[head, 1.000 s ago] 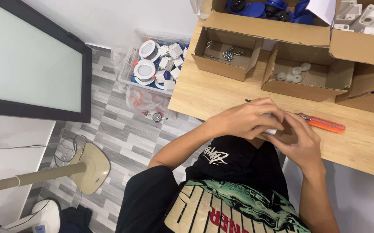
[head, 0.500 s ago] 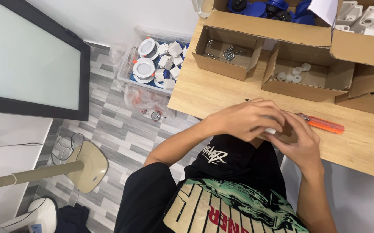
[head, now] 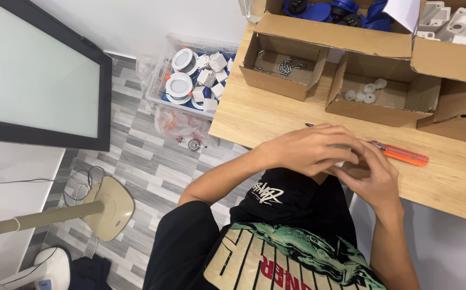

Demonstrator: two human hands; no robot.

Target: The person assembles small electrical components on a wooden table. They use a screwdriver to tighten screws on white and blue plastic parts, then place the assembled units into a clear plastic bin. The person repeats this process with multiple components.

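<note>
A grey plank floor [head: 136, 161] fills the left of the view, and a pale wooden table [head: 254, 115] runs across the right. At the far left a big black-framed panel [head: 34, 80] leans over the floor, with a beige fan base [head: 112, 207] nearer the camera. Along the far edge of the table stand open cardboard boxes: a long one [head: 340, 35] holding blue and black parts, one to the left [head: 284, 67] with small metal screws in it, one in the middle [head: 383, 91] with a few white round caps, and one at the right corner [head: 453, 43] with white plastic fittings. On the floor, just left of the table, a clear plastic bin [head: 195, 75] holds round white lamp housings and small white blocks.

At the near table edge the person's two hands meet. The left hand [head: 311, 150] is curled palm-down over a small white part [head: 345, 161], of which only a sliver shows between the fingers; the right hand [head: 375, 177] cups it from the near side, fingers bent around it. Both hands grip it together. An orange-handled screwdriver [head: 402, 154] lies flat on the table just beyond the right hand.
</note>
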